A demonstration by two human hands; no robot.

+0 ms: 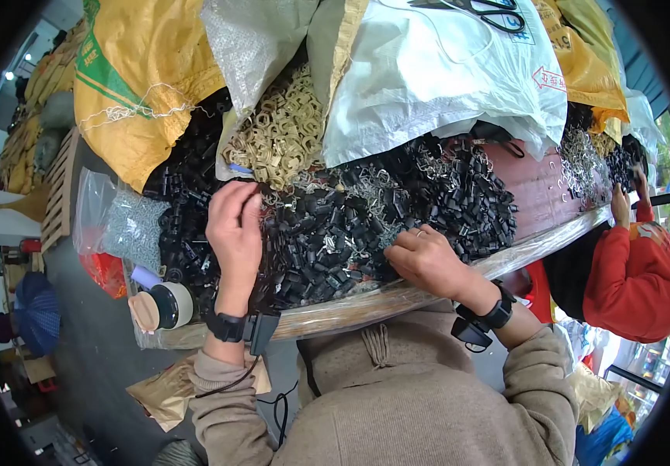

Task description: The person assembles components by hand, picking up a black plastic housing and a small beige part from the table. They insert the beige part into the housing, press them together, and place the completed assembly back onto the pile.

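My left hand [234,229] is at the left side of the heap, its fingers curled together by the lower edge of a pile of brass-coloured angular metal parts [276,144]. Anything between those fingertips is hidden. Lower and to the right, my right hand [424,260] has its thumb and fingers pinched just over small black plastic pieces [327,248]; what it holds, if anything, cannot be made out. Silvery U-shaped metal pieces [459,163] lie mixed with the black ones. Both wrists wear black straps with small boxes.
A clear bag of small screws [134,225] and a pale-lidded jar [168,305] stand at the left. Yellow sacks [148,62] and a white sack [443,85] with black scissors [498,15] on top lie behind. A wooden edge [335,312] runs along the front. A person in red [634,272] works at the right.
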